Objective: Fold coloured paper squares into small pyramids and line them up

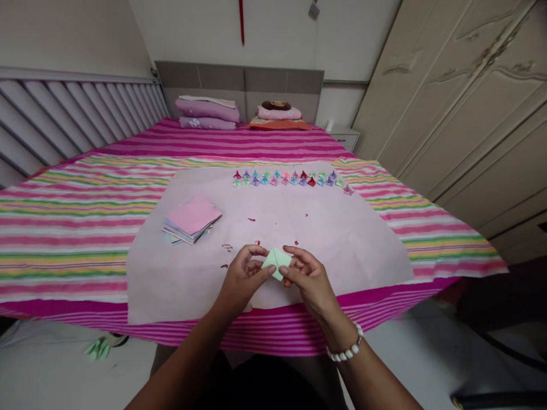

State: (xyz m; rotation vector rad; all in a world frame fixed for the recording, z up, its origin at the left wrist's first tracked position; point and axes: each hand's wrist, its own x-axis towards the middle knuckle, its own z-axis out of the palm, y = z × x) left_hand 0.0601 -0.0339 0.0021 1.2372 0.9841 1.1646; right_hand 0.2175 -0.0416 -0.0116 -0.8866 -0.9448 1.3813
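Note:
Between my two hands is a small folded square of pale green paper, turned so a corner points up. My left hand pinches its left side, thumb on the front face. The right side is pinched by my right hand, its thumb near the lower middle of the paper. Fold lines meet near the centre of the piece. To the left lies a stack of coloured paper sheets, pink on top. Two rows of small folded paper pieces in several colours stand along the far side.
A large pale sheet lies under the work on a striped bed cover. Small dark red scraps are scattered on it. Folded bedding and pillows sit by the headboard. A wardrobe stands at right.

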